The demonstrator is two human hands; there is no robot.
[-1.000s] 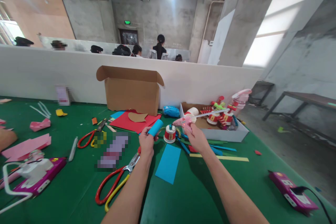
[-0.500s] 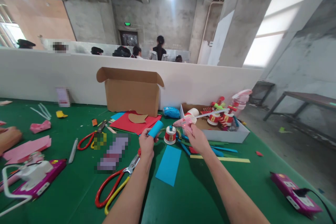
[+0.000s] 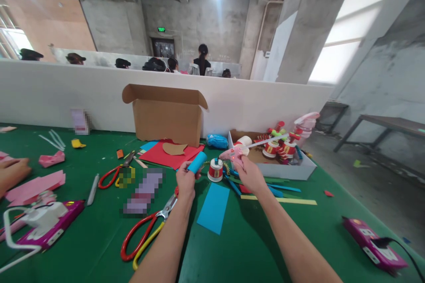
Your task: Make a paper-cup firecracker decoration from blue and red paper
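My left hand (image 3: 186,178) is closed around a blue paper tube (image 3: 197,162), held tilted above the table. In my right hand (image 3: 248,175) is a pink hot glue gun (image 3: 233,156), a long clear glue stick (image 3: 267,140) running out of its back. The gun's nozzle points left, close above a red and white paper cup (image 3: 215,170). That cup stands upside down, with a small blue piece on top and coiled paper springs at its sides. Below it on the table lies a blue paper sheet (image 3: 213,208).
Large scissors (image 3: 162,215) lie left of my left forearm; smaller scissors (image 3: 114,172) lie farther back. An open box (image 3: 288,171) with cup figures stands at back right. Paper strips (image 3: 279,200) lie beside my right hand. Power strips (image 3: 372,243) sit at both sides. Another person's hand (image 3: 15,172) is far left.
My two hands, the blue tube and the glue gun stay nearly where they were. At far left, the other person's hand has shifted slightly to the right.
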